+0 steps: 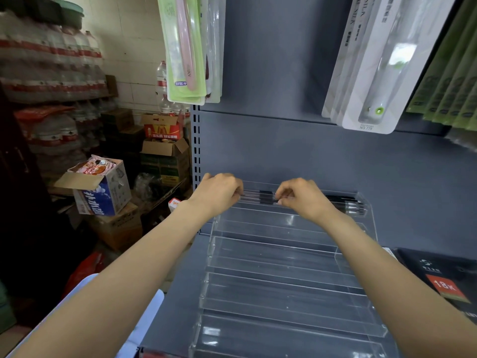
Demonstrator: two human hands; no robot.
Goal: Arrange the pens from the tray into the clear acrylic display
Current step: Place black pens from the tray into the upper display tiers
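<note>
A clear acrylic display (284,277) with several stepped tiers stands on the grey shelf. In its top tier lie pens (265,197) with clear barrels and black grips, lengthwise along the tier. My left hand (219,192) pinches the left end of these pens. My right hand (302,197) pinches them just right of the black grips. More pens (351,205) with black ends rest at the right end of the same tier. The lower tiers hold nothing. No tray is in view.
Packaged toothbrushes (188,47) hang above at left, and more packs (374,73) at right. A black box with a red label (444,280) sits right of the display. Cardboard boxes (103,187) and stacked water bottles (51,60) fill the floor area at left.
</note>
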